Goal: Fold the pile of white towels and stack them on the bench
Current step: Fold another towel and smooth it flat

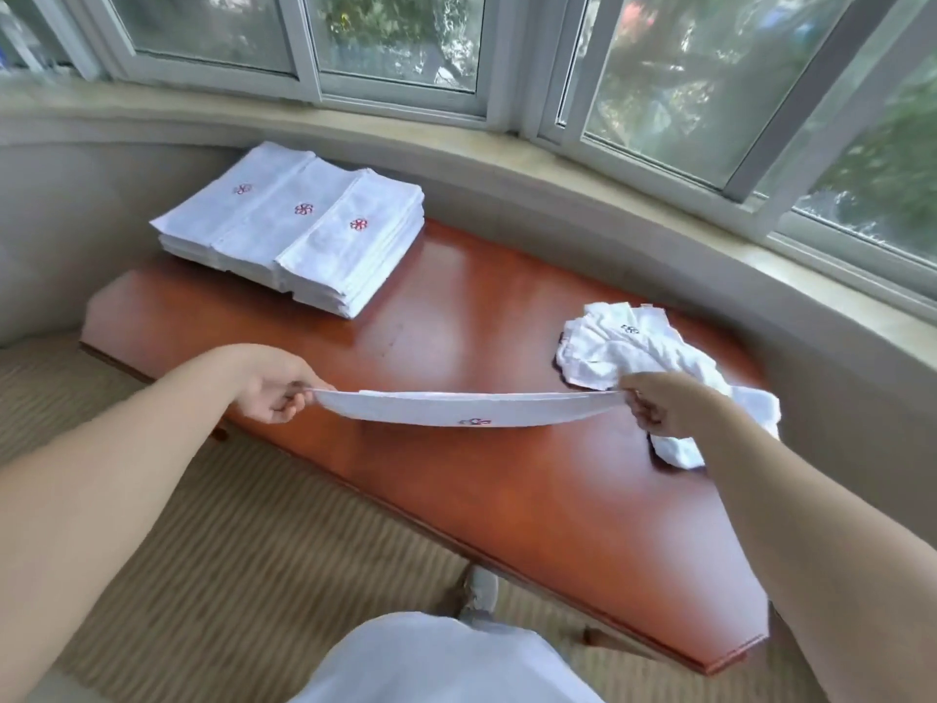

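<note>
Left hand [276,390], left of centre in the frame: fingers curled, thumb and fingers pinching the left end of a white towel [459,411]; the fingertips are bunched tight on the cloth, none spread. Right hand [659,405], right of centre: fingers likewise curled, pinching the towel's right end; how many fingers bear on the cloth cannot be told from this angle.

The towel is held stretched between the two hands above the near part of the bench [456,322], seen almost edge-on as a thin white band sagging slightly in the middle; a small red mark shows on its lower edge near the centre; whether it touches the bench top cannot be told.

Bench: polished reddish-brown wood, running from the left middle of the frame to the lower right.

Upper left of the bench: three stacks of folded towels [299,235] side by side and touching, each top towel bearing a red flower mark; edges squared.

Right of the bench: a crumpled pile of unfolded towels [623,347], lying just behind and partly hidden by the right hand and forearm.

Behind the bench: a curved sill and windows [395,38] across the top of the frame, foliage beyond the glass.

Lower frame: striped beige carpet [228,550]; the person's pale garment at bottom centre; one shoe [479,591] beneath the bench's near edge.
</note>
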The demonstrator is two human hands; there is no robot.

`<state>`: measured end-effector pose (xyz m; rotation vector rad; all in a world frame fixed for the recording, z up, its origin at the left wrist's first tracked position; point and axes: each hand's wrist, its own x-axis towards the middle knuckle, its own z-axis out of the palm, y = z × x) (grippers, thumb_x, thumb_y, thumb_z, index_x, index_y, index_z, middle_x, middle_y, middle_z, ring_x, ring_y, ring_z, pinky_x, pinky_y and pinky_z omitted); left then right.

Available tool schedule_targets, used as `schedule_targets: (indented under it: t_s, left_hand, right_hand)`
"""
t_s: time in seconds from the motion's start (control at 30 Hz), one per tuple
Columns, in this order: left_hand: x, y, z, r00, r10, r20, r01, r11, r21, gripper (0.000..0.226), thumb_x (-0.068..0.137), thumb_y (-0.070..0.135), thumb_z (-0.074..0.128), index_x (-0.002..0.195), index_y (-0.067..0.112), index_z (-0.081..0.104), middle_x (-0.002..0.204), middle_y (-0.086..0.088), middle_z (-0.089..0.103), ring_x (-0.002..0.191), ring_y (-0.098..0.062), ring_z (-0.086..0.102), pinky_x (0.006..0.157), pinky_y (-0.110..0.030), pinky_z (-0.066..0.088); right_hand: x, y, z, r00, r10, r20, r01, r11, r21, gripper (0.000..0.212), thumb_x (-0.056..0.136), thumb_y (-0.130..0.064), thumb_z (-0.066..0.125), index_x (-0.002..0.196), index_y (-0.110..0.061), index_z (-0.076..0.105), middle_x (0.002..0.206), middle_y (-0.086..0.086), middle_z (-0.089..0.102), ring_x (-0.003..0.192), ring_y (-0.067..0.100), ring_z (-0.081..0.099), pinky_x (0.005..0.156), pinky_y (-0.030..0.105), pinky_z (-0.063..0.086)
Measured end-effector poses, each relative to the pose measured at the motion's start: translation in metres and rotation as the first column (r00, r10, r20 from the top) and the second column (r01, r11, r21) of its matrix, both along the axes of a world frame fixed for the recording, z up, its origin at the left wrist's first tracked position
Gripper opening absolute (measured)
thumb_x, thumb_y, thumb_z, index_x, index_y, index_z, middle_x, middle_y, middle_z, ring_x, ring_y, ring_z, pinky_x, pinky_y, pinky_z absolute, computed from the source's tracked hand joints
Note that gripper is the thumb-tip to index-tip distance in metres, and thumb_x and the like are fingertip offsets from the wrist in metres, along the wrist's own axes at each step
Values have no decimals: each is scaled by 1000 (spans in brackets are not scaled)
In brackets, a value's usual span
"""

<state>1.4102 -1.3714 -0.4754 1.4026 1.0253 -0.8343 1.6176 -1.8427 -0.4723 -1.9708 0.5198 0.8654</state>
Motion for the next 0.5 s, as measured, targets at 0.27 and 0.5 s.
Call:
schedule_targets:
  t_s: [0.27,0.5]
  left_hand:
    - [50,27,13,995,95,-11,-95,995,12,5,87,13,70,88,15,65,67,7,48,54,-4,45,51,-19,45]
    - [120,44,29,917,356,182,-371,927,52,13,95,15,62,82,17,59,58,7,48,47,-4,43,49,-16,42]
  right_hand:
    - [45,16,17,998,-47,-44,47,999,13,20,97,-21,59,79,-20,52,48,-8,52,35,4,46,38,14,40]
    - [123,63,21,992,-86,88,70,984,165,19,92,-20,60,76,-24,53,48,-13,50,34,3,42,42,12,38]
